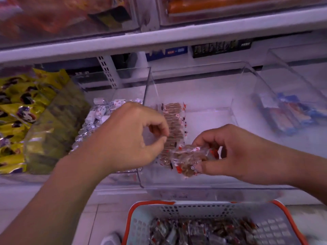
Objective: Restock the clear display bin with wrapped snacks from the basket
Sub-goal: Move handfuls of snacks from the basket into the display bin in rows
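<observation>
Right hand (235,152) holds a few wrapped snacks (190,159) in its grip over the clear display bin (203,181); left hand (127,137) pinches the snack row (174,124) at the bin's left wall.

No text, brand, number or sign could be read anywhere in the head view. The price tags (222,47) on the shelf rail (159,37) carried light marks on dark and blue grounds, too blurred to make out. The wrapped snacks (174,124) in the clear display bin (194,181) showed red and white print that stayed illegible. The yellow packets (21,106) on the left bore pictures only, with no lettering that could be told.
</observation>
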The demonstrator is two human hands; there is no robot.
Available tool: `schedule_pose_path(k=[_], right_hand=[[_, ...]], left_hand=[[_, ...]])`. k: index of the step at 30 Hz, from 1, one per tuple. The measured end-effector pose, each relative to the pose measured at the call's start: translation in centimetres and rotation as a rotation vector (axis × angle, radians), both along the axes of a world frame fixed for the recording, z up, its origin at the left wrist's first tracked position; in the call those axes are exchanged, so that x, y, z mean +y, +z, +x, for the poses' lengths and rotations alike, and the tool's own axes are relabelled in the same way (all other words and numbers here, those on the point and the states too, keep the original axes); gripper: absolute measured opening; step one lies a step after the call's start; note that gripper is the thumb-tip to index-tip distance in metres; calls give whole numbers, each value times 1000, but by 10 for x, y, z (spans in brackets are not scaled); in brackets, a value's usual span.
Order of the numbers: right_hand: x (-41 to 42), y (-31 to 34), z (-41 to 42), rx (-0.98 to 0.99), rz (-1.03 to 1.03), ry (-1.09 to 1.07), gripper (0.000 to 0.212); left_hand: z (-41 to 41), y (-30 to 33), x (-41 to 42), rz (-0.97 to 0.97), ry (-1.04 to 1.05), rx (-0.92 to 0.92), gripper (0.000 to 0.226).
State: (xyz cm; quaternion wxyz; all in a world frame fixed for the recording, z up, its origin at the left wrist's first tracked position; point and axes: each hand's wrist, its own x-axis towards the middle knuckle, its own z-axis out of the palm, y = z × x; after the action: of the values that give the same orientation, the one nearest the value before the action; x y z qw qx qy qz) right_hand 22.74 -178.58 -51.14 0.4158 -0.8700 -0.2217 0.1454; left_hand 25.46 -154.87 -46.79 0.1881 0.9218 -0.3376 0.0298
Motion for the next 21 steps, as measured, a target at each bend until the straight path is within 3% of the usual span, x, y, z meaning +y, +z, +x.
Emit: schedule_pose_path(k=[3,7,10,16,21], right_hand=[[12,-4,2,4,-42,49,21],[32,-9,6,-33,-116,70,22],[46,-13,7,-147,-208,104,25],[50,-13,17,-366,-433,152,33],[59,-22,19,-482,-519,121,40]], left_hand=[[-1,-3,-1,48,-44,1,12],[-2,-2,-5,394,-30,-10,28],[-5,-3,-12,509,-5,-75,43],[-11,-10,-23,703,28,-196,24],[-13,-16,-33,835,44,-295,47]])
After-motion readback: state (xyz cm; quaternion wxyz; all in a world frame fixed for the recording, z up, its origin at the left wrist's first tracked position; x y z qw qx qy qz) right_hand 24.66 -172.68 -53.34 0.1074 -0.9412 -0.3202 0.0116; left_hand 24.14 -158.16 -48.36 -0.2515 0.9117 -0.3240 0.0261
